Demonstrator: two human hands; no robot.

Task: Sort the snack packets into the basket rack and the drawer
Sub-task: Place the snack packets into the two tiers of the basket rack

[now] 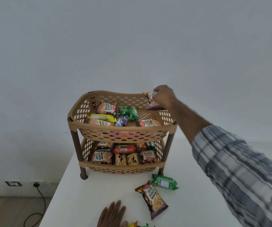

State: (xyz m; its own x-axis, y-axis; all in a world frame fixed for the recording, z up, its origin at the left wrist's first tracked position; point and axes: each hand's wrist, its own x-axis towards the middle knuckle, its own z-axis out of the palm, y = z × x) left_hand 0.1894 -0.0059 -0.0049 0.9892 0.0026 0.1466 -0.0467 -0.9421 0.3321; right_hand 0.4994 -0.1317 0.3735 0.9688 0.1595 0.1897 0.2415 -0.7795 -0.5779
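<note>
From your head camera, the rack (122, 128) stands in the middle of the frame on the white table (86, 194). Your right hand (164, 95) is at the upper right of the rack, with its fingers closed around a peanut packet (151, 102) held over the top basket's right rim. Your left hand (112, 213) lies flat at the bottom of the frame, fingers spread on the table and holding nothing. The top basket (76, 123) has packets lying in it, yellow, green, blue and peanut ones. The lower basket (86, 163) is full of packets too. Below the rack, at the lower middle, a second peanut packet (153, 199) lies on the table, and a green packet (164, 181) lies just above it. More packets (137, 224) peek in at the bottom edge by your left hand.
</note>
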